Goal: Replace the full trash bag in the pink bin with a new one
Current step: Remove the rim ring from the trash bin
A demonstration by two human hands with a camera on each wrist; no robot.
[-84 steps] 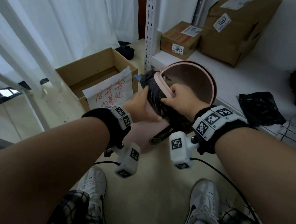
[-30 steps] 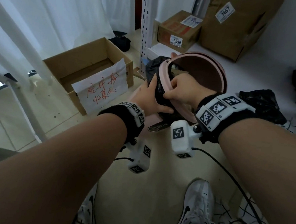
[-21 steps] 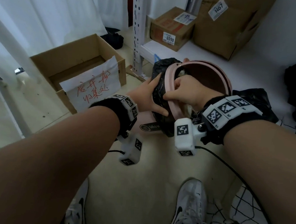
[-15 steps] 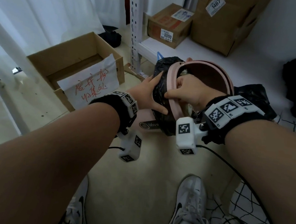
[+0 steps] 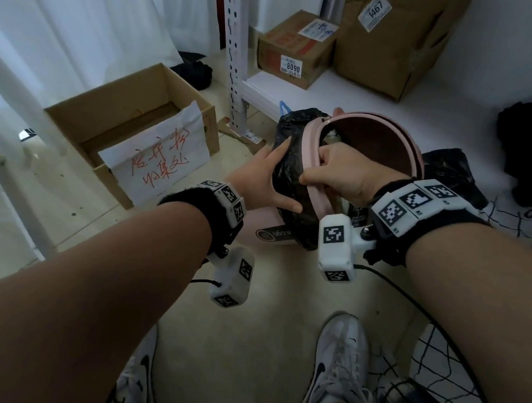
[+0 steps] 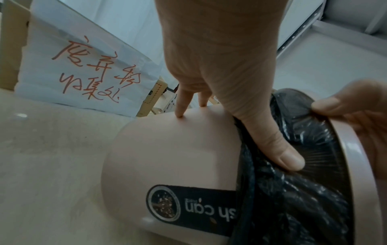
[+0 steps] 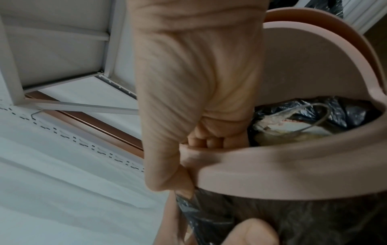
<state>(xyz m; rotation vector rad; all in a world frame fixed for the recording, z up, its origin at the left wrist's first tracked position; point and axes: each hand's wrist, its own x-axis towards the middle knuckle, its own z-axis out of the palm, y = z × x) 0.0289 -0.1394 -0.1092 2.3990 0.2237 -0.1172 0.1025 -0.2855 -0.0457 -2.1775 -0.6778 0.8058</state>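
The pink bin [image 5: 256, 224] is tilted, mouth toward me, lid [image 5: 370, 146] swung open. A black trash bag [image 5: 288, 171] lines it, its edge folded over the outside under the pink rim ring [image 5: 310, 150]. My left hand [image 5: 260, 181] lies flat with straight fingers against the bag's overhang and the bin wall [image 6: 167, 149], thumb [image 6: 278, 154] on the bag [image 6: 293, 190]. My right hand [image 5: 342, 173] grips the rim ring [image 7: 293, 169], fingers curled inside it. Trash [image 7: 293, 127] shows inside the bin.
An open cardboard box [image 5: 81, 118] with a handwritten paper sign [image 5: 158, 155] stands at left. A white shelf upright [image 5: 236, 52] rises behind the bin. Two cardboard boxes [image 5: 292, 48] and a loose black bag [image 5: 449, 173] lie on the low shelf. My shoes [image 5: 336, 364] are below.
My left hand went from cupping the bag to lying flat with spread fingers. My right hand keeps its grip on the rim ring. The bin's mouth has turned more toward me.
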